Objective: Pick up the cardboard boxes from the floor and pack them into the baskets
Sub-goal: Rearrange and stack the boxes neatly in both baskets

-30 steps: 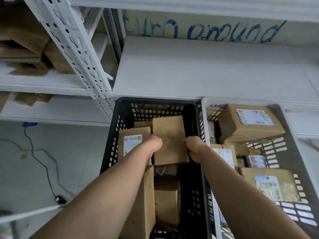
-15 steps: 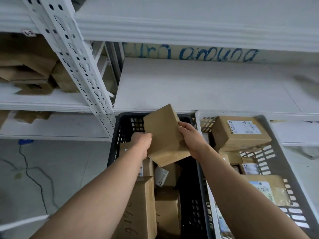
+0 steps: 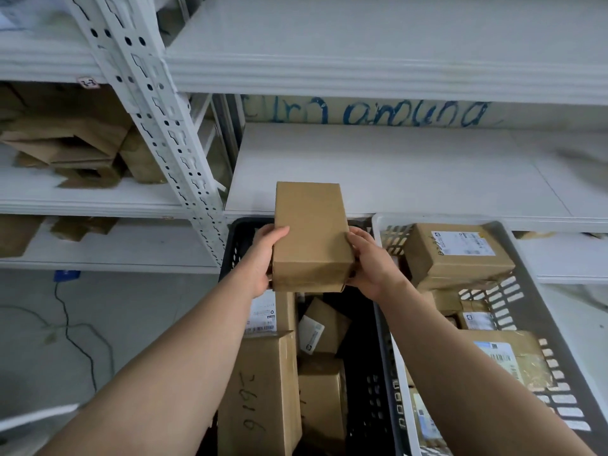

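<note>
**Item:** plain brown rectangular cardboard box (image 3: 311, 236).

**Location:** in the air between the hands, above the far end of the black slotted plastic basket (image 3: 368, 406) and clear of the boxes packed below.

**Hands:** the left hand (image 3: 263, 258) grips the near left edge with the thumb on top. The right hand (image 3: 371, 263) curls round the near right corner.

**Change:** a second ago this box sits low in the basket among the others. Half a second ago it is tilted on a corner. Now it is higher, level, with its long side pointing away.

**Reading:** probably a re-seat, so this box counts as not yet packed. It may go back in a better-fitting gap, or into the grey-and-white slotted basket (image 3: 529, 284) just right of the right hand.

**Not visible:**
- the box's underside, the fingers beneath it, and any label;
- the basket floor under the hands;
- any boxes left on the floor, which are out of view.
</note>
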`<state>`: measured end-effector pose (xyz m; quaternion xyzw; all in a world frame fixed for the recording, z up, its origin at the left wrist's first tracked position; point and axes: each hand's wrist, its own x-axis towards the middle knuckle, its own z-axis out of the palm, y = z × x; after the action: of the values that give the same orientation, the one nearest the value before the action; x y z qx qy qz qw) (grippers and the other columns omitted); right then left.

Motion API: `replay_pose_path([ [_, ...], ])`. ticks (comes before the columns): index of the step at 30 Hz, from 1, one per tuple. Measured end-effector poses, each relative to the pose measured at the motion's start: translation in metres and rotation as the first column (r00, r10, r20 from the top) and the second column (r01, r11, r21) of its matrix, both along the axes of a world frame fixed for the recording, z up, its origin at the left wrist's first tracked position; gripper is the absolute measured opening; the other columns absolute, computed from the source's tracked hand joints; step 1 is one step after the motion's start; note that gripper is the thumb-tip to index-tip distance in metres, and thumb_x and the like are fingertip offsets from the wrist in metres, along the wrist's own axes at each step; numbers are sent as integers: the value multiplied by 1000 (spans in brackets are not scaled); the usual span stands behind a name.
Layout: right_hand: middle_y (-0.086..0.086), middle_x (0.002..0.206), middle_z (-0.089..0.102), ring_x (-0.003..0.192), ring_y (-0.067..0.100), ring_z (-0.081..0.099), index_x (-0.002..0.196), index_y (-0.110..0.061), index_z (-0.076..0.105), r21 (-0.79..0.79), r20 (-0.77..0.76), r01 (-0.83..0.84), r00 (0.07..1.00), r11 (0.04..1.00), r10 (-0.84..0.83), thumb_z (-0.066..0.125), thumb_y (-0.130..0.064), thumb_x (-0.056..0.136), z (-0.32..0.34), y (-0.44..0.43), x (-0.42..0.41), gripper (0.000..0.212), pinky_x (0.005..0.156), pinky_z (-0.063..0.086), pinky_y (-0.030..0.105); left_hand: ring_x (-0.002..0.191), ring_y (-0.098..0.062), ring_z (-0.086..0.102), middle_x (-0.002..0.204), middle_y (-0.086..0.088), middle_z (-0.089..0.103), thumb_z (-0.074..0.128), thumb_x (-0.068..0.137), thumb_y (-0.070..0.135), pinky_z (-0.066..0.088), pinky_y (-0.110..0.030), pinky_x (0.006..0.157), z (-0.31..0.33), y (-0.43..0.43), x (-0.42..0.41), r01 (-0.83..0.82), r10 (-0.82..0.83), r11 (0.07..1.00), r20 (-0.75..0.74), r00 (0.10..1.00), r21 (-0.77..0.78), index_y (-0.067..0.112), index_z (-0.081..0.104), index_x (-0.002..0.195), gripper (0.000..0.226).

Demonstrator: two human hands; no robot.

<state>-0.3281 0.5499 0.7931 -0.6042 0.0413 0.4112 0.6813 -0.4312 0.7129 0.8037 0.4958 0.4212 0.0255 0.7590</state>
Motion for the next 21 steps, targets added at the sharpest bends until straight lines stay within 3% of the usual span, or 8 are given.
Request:
replay_pose_path([
  [5,0,107,62,93,19,56,122,-27,58,-100,-39,-53,998,994,50,47,-31,100,-14,13,-7,25,77,44,37,114,-22,59,124,3,62,82,56,46,42,-49,102,-10,11,-15,-95,90,982,38,995,163,39,35,140,97],
  [8,-2,102,60,105,20,55,134,-18,51,-221,-57,-79,996,972,68,44,-29,102,-26,11,-9,34,93,38,39,108,-18,61,123,3,63,79,73,29,47,-41,95,-13,18,-20,-118,101,952,75,992,283,32,38,141,79],
  [11,5,130,54,129,26,45,139,-15,47,-279,-99,-109,992,954,85,47,-28,102,-38,7,-10,39,109,30,44,105,-17,60,118,5,61,77,77,24,45,-35,89,-19,22,-26,-105,91,945,59,994,309,30,37,143,78],
  [13,6,127,57,123,24,49,129,-16,54,-294,-112,-122,989,948,92,49,-27,101,-42,5,-12,31,102,34,39,109,-18,59,121,6,60,80,73,27,45,-38,94,-25,24,-31,-105,99,934,34,995,342,32,36,144,84],
  [16,2,95,61,99,17,54,97,-16,60,-308,-136,-163,983,937,126,52,-23,99,-47,10,-16,10,81,42,30,115,-19,58,131,4,59,83,68,33,45,-43,102,-25,28,-37,-113,119,902,12,993,416,33,37,144,89],
  [19,7,116,65,108,21,58,111,-16,65,-305,-120,-207,977,930,178,59,-33,94,-51,19,-24,25,84,46,33,121,-18,54,136,5,54,84,61,40,43,-42,105,-23,36,-42,-115,138,874,-15,990,472,34,36,144,96],
  [21,5,114,64,101,20,57,117,-15,64,-299,-107,-209,977,931,185,62,-39,91,-51,23,-27,35,88,41,34,119,-17,55,134,5,55,84,63,38,43,-40,104,-20,40,-48,-105,130,874,-20,991,474,33,38,144,93],
])
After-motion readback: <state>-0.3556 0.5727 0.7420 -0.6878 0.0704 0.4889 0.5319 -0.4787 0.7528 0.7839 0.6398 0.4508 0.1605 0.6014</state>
